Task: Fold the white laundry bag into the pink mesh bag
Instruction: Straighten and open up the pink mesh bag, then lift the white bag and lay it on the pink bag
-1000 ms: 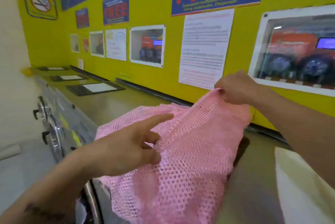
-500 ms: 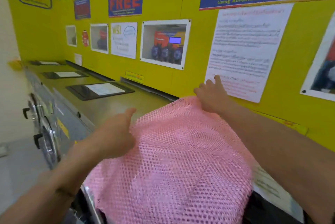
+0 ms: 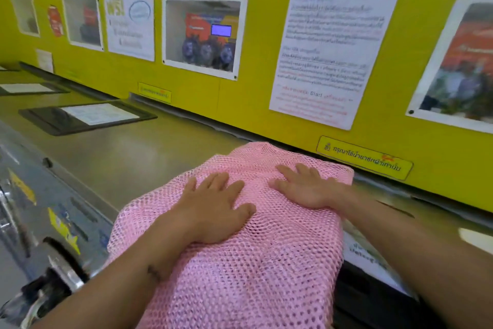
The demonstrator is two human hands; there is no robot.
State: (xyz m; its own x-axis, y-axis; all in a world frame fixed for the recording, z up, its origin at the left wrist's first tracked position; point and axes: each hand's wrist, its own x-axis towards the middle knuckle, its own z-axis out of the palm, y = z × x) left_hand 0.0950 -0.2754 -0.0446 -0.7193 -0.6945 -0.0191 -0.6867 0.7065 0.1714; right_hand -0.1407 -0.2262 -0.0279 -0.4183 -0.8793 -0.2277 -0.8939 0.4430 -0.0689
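Observation:
The pink mesh bag (image 3: 253, 262) lies spread flat on the steel top of a washing machine, reaching from the yellow wall toward me. My left hand (image 3: 213, 203) rests palm-down on its middle, fingers apart. My right hand (image 3: 304, 187) presses flat on its far part, fingers spread toward the wall. Neither hand grips anything. A pale edge (image 3: 474, 238) at the far right may be the white laundry bag; I cannot tell.
The steel machine top (image 3: 149, 158) runs left along the yellow wall (image 3: 250, 94) with posters. Black-framed lids (image 3: 88, 118) sit on it further left. A machine front with a door handle (image 3: 48, 275) drops away at lower left.
Both hands let go of the raised bag and came down flat on it. The pink mesh bag, held up by its top edge before, now lies pressed on the machine top.

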